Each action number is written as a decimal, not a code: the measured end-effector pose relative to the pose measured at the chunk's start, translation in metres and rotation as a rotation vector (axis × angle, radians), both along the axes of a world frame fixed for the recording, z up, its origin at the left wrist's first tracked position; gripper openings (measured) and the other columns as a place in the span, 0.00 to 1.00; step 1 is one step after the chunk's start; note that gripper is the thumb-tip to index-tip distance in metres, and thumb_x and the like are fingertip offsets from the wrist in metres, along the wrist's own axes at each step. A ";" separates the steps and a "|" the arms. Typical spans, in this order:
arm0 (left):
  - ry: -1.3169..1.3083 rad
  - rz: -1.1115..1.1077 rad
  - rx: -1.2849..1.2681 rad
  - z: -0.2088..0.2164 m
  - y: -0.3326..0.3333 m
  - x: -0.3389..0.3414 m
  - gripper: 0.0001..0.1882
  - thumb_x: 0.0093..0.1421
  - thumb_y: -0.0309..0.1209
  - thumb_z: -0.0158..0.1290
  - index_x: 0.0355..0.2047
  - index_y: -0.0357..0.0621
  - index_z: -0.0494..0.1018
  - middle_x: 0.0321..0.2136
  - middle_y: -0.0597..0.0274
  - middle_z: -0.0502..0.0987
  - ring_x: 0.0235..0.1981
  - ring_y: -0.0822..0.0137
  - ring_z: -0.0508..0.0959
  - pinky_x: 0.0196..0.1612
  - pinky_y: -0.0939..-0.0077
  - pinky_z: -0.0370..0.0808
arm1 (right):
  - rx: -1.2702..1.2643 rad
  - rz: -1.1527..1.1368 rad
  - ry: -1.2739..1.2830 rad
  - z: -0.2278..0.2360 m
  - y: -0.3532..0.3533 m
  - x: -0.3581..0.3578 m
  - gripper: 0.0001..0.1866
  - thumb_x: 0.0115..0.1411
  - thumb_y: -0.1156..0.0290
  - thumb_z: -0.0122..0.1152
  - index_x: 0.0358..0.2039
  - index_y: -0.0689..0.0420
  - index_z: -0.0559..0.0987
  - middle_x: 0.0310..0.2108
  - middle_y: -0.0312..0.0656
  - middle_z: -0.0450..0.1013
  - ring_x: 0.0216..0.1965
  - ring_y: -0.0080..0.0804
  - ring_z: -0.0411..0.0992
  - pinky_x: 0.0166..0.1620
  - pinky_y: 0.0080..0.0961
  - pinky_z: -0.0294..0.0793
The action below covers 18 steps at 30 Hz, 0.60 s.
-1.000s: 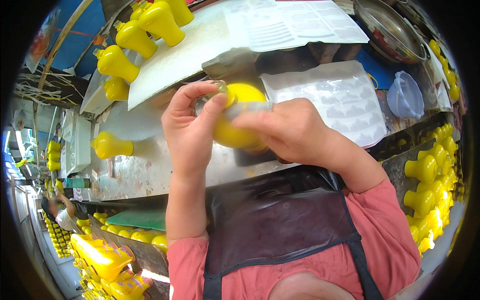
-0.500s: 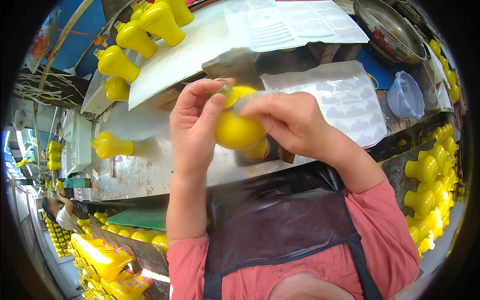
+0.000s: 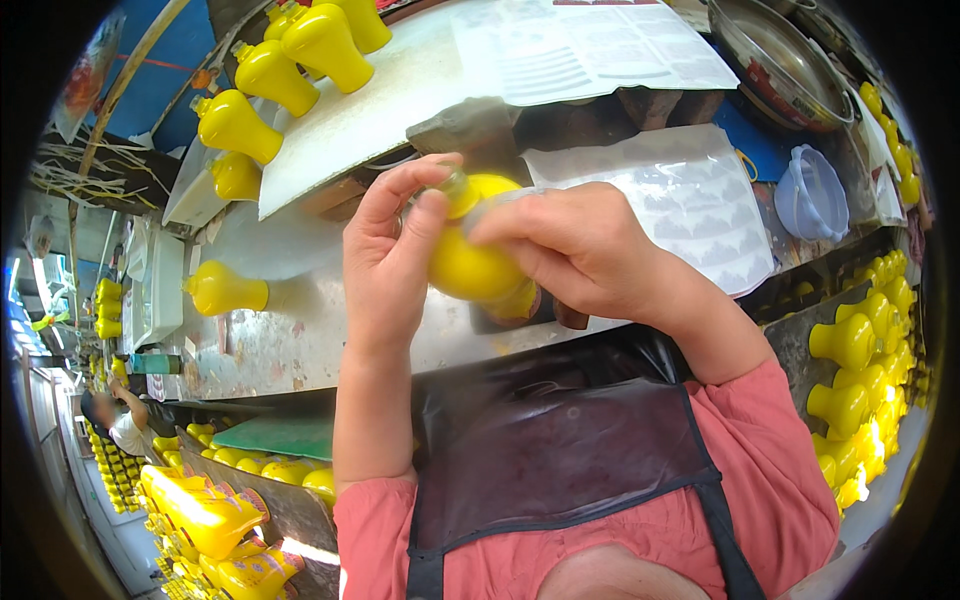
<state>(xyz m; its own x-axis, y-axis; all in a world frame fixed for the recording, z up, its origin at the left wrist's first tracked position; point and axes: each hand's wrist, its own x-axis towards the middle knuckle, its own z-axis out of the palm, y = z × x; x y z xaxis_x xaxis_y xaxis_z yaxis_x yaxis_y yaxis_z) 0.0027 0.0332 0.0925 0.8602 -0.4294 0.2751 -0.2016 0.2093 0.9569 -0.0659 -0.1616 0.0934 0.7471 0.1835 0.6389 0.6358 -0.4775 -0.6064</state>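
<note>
In front of me a glossy yellow bottle (image 3: 465, 268) is held over the metal worktop, its narrow neck up. My left hand (image 3: 388, 245) pinches that neck between thumb and fingers. Against the bottle's shoulder, my right hand (image 3: 575, 245) has its fingers pressed together on a small greyish, flat piece (image 3: 492, 212); blur and the fingers hide most of it. The bottle's base sits close to a dark block on the worktop. Beside my right hand lies a printed decal sheet (image 3: 690, 205) with rows of grey patterns.
Another yellow bottle (image 3: 228, 289) stands on the worktop (image 3: 300, 350) at left. Several more stand along the white board (image 3: 400, 95) at the back. A lilac bucket (image 3: 812, 195) and a metal basin (image 3: 785, 65) are at right. Crowded bottles flank me; a person (image 3: 130, 425) works far left.
My right hand has shifted very slightly across the bottle's shoulder. My left hand keeps its hold on the neck, and the bottle stays nearly in place.
</note>
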 end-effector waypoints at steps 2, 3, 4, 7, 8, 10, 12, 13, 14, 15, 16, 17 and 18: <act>0.083 -0.016 -0.020 0.000 0.000 -0.001 0.12 0.71 0.26 0.51 0.53 0.40 0.75 0.53 0.50 0.79 0.52 0.66 0.78 0.60 0.71 0.73 | -0.007 0.022 0.009 0.000 -0.001 0.002 0.09 0.62 0.81 0.62 0.42 0.59 0.82 0.35 0.45 0.81 0.32 0.37 0.81 0.35 0.27 0.78; 0.128 -0.020 -0.027 -0.001 0.001 -0.001 0.13 0.71 0.25 0.51 0.54 0.40 0.74 0.54 0.51 0.78 0.53 0.66 0.78 0.60 0.71 0.72 | 0.022 0.026 0.005 0.000 -0.003 0.005 0.09 0.62 0.81 0.61 0.42 0.59 0.82 0.35 0.44 0.81 0.33 0.36 0.81 0.36 0.26 0.78; 0.114 -0.025 -0.021 -0.001 0.001 -0.001 0.14 0.70 0.24 0.52 0.54 0.40 0.74 0.53 0.55 0.78 0.53 0.68 0.77 0.60 0.72 0.71 | 0.050 0.032 -0.001 0.000 -0.004 0.008 0.08 0.63 0.81 0.61 0.42 0.59 0.82 0.35 0.43 0.81 0.33 0.35 0.81 0.36 0.25 0.78; 0.085 -0.037 -0.011 -0.003 0.001 -0.001 0.18 0.65 0.21 0.54 0.56 0.39 0.74 0.52 0.63 0.76 0.54 0.71 0.74 0.60 0.74 0.69 | 0.205 0.039 0.054 -0.004 -0.009 0.016 0.08 0.64 0.81 0.58 0.42 0.60 0.82 0.34 0.40 0.80 0.33 0.26 0.78 0.38 0.22 0.76; 0.083 -0.046 -0.020 -0.005 0.000 -0.002 0.19 0.64 0.19 0.54 0.56 0.39 0.73 0.52 0.63 0.76 0.54 0.71 0.74 0.60 0.74 0.69 | 0.207 0.022 0.089 -0.005 -0.010 0.018 0.08 0.65 0.81 0.57 0.43 0.60 0.82 0.34 0.40 0.80 0.34 0.25 0.77 0.38 0.21 0.76; 0.074 -0.057 -0.031 -0.007 0.000 -0.003 0.21 0.63 0.18 0.53 0.57 0.39 0.73 0.52 0.63 0.76 0.55 0.70 0.74 0.61 0.73 0.68 | 0.216 -0.016 0.159 -0.007 -0.014 0.022 0.08 0.66 0.80 0.55 0.43 0.61 0.81 0.34 0.38 0.79 0.35 0.21 0.75 0.39 0.20 0.75; 0.062 -0.054 -0.037 -0.008 0.000 -0.005 0.21 0.63 0.17 0.54 0.57 0.39 0.72 0.52 0.63 0.76 0.55 0.71 0.74 0.61 0.73 0.69 | 0.218 -0.001 0.166 -0.008 -0.015 0.028 0.09 0.67 0.78 0.54 0.44 0.62 0.81 0.34 0.38 0.79 0.35 0.19 0.74 0.39 0.19 0.74; 0.054 -0.057 -0.047 -0.009 0.000 -0.005 0.22 0.63 0.17 0.54 0.58 0.40 0.72 0.52 0.61 0.76 0.54 0.69 0.75 0.60 0.73 0.70 | 0.224 0.007 0.174 -0.008 -0.015 0.031 0.09 0.67 0.78 0.54 0.45 0.62 0.80 0.34 0.38 0.79 0.35 0.19 0.74 0.39 0.18 0.74; 0.053 -0.054 -0.056 -0.010 -0.001 -0.006 0.23 0.62 0.17 0.54 0.58 0.41 0.71 0.52 0.59 0.76 0.53 0.68 0.75 0.60 0.72 0.71 | 0.236 0.008 0.198 -0.008 -0.014 0.033 0.10 0.67 0.77 0.54 0.46 0.61 0.80 0.34 0.38 0.79 0.35 0.18 0.74 0.39 0.18 0.74; 0.059 -0.047 -0.060 -0.011 -0.001 -0.006 0.23 0.62 0.17 0.55 0.59 0.42 0.71 0.51 0.57 0.77 0.53 0.67 0.76 0.60 0.72 0.72 | 0.244 0.009 0.192 -0.008 -0.013 0.034 0.10 0.67 0.77 0.54 0.46 0.61 0.80 0.33 0.38 0.79 0.34 0.18 0.74 0.38 0.18 0.74; 0.043 -0.041 -0.056 -0.012 0.000 -0.007 0.24 0.63 0.18 0.54 0.60 0.42 0.70 0.52 0.57 0.76 0.53 0.67 0.76 0.60 0.72 0.72 | 0.258 0.004 0.202 -0.009 -0.011 0.035 0.10 0.67 0.77 0.54 0.47 0.61 0.80 0.33 0.38 0.79 0.32 0.18 0.74 0.37 0.18 0.73; 0.034 -0.031 -0.048 -0.013 0.000 -0.006 0.25 0.64 0.19 0.54 0.62 0.42 0.70 0.52 0.57 0.76 0.53 0.67 0.76 0.60 0.72 0.71 | 0.271 0.000 0.213 -0.009 -0.010 0.034 0.11 0.67 0.77 0.54 0.48 0.60 0.79 0.33 0.38 0.79 0.31 0.17 0.74 0.35 0.18 0.73; 0.027 -0.022 -0.041 -0.014 0.000 -0.006 0.26 0.65 0.19 0.54 0.63 0.42 0.69 0.52 0.57 0.76 0.53 0.67 0.76 0.60 0.72 0.71 | 0.221 -0.039 0.193 -0.009 -0.008 0.032 0.11 0.68 0.77 0.53 0.48 0.60 0.79 0.32 0.38 0.79 0.30 0.17 0.73 0.34 0.18 0.73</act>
